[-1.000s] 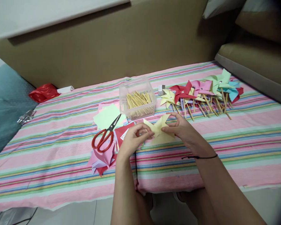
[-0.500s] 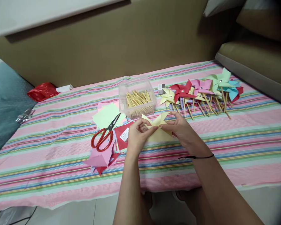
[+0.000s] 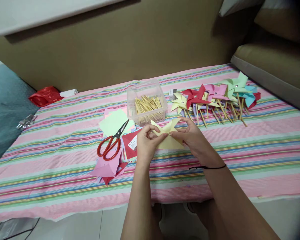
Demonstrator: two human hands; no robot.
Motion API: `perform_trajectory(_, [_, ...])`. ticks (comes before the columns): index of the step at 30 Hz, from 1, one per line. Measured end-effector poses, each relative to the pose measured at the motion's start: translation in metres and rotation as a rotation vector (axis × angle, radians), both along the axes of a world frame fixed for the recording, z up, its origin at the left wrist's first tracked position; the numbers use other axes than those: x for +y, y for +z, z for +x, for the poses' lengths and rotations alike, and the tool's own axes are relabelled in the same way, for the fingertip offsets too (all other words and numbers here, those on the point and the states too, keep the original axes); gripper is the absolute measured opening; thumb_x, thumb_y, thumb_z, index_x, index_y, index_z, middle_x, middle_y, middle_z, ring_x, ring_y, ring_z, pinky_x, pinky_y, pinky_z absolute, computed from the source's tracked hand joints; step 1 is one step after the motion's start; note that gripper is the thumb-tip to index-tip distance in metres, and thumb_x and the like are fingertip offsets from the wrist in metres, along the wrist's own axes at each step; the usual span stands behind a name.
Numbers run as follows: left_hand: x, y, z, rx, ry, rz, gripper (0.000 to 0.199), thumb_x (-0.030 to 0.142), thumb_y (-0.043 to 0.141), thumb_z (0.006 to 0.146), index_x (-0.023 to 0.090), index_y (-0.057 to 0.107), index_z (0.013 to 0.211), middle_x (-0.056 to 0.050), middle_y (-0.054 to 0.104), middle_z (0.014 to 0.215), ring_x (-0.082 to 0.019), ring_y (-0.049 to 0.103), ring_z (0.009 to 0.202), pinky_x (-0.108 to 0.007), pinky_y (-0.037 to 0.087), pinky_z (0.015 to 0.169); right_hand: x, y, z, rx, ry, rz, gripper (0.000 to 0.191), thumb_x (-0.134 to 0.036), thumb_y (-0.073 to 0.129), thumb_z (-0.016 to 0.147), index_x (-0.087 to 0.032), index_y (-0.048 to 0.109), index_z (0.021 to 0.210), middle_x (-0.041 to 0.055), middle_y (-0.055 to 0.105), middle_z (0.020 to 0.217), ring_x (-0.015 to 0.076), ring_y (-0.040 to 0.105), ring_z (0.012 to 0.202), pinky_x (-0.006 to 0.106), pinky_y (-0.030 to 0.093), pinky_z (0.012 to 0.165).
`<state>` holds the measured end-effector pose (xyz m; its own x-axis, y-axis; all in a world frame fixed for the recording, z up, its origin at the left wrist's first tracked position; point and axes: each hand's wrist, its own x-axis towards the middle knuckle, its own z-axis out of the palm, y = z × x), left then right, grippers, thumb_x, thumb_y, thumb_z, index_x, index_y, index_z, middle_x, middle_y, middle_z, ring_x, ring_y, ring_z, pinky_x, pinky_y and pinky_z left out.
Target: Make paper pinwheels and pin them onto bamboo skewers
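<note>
A pale yellow paper pinwheel piece (image 3: 170,142), its corners folded in toward the middle, is held up between both hands. My left hand (image 3: 149,141) pinches its left side, thumb near the centre. From the right, my right hand (image 3: 190,136) grips it, with the thumb at the centre and fingers behind a raised corner. The fingertips partly hide the folds. Left of my hands lie scissors with red handles (image 3: 109,146), resting across paper sheets. Just beyond my hands stands a clear plastic box (image 3: 147,87) of short wooden sticks (image 3: 148,106).
Finished pinwheels on sticks (image 3: 216,95) lie in a row at the right, near a small grey box (image 3: 172,94). Green sheets (image 3: 113,121), red paper (image 3: 130,146) and pink cut pieces (image 3: 106,166) sit left. A red plastic bag (image 3: 45,96) rests far left on the striped cloth (image 3: 65,140).
Both hands keep their pinch on the yellow paper, with only a very slight shift of the fingers. The view has moved a little; the other things lie as before.
</note>
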<state>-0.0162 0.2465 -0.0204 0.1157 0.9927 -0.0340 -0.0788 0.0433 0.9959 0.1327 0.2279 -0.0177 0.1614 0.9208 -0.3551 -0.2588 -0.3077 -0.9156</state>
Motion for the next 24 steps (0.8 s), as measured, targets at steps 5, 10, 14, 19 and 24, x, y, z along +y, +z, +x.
perform_trajectory(5, [-0.0015, 0.0059, 0.0043, -0.092, 0.065, -0.038, 0.06, 0.025, 0.085, 0.052, 0.024, 0.04, 0.092, 0.006, 0.062, 0.076, -0.01, 0.061, 0.053, -0.02, 0.047, 0.049, -0.0006, 0.0003, -0.0006, -0.012, -0.019, 0.002, 0.089, -0.03, 0.084, 0.051, -0.022, 0.039, 0.127, -0.0036, 0.062, 0.07, 0.0148, 0.059, 0.055, 0.023, 0.044, 0.047])
perform_trajectory(10, [-0.0012, 0.0078, 0.0048, -0.079, 0.091, -0.055, 0.071, 0.023, 0.086, 0.051, 0.025, 0.039, 0.104, 0.006, 0.063, 0.072, -0.012, 0.064, 0.056, -0.022, 0.05, 0.055, -0.0007, 0.0027, -0.0023, -0.017, -0.032, 0.013, 0.091, -0.031, 0.084, 0.05, -0.021, 0.039, 0.129, -0.0035, 0.063, 0.07, 0.0145, 0.058, 0.055, 0.025, 0.046, 0.051])
perform_trajectory(14, [-0.0001, 0.0068, 0.0017, -0.078, 0.078, -0.083, 0.071, 0.026, 0.086, 0.05, 0.024, 0.04, 0.104, 0.003, 0.067, 0.068, -0.016, 0.067, 0.059, -0.025, 0.051, 0.058, 0.0002, 0.0009, -0.0026, -0.029, -0.071, -0.002, 0.094, -0.032, 0.084, 0.048, -0.021, 0.038, 0.129, -0.0003, 0.066, 0.076, 0.0175, 0.062, 0.062, 0.025, 0.048, 0.052])
perform_trajectory(19, [0.0007, 0.005, -0.0022, -0.096, 0.048, -0.105, 0.066, 0.028, 0.086, 0.052, 0.021, 0.046, 0.103, 0.002, 0.069, 0.062, -0.017, 0.067, 0.054, -0.025, 0.051, 0.055, 0.0013, -0.0036, -0.0028, -0.012, -0.083, 0.013, 0.091, -0.031, 0.084, 0.049, -0.023, 0.039, 0.129, 0.0003, 0.067, 0.078, 0.0178, 0.064, 0.063, 0.027, 0.05, 0.055])
perform_trajectory(24, [0.0002, 0.0034, 0.0002, -0.091, 0.059, -0.106, 0.064, 0.027, 0.087, 0.051, 0.02, 0.048, 0.101, 0.002, 0.07, 0.061, -0.016, 0.066, 0.053, -0.023, 0.051, 0.053, -0.0002, -0.0006, -0.0037, 0.006, -0.066, 0.006, 0.091, -0.03, 0.084, 0.05, -0.023, 0.038, 0.128, 0.0006, 0.066, 0.078, 0.0172, 0.063, 0.061, 0.025, 0.048, 0.051])
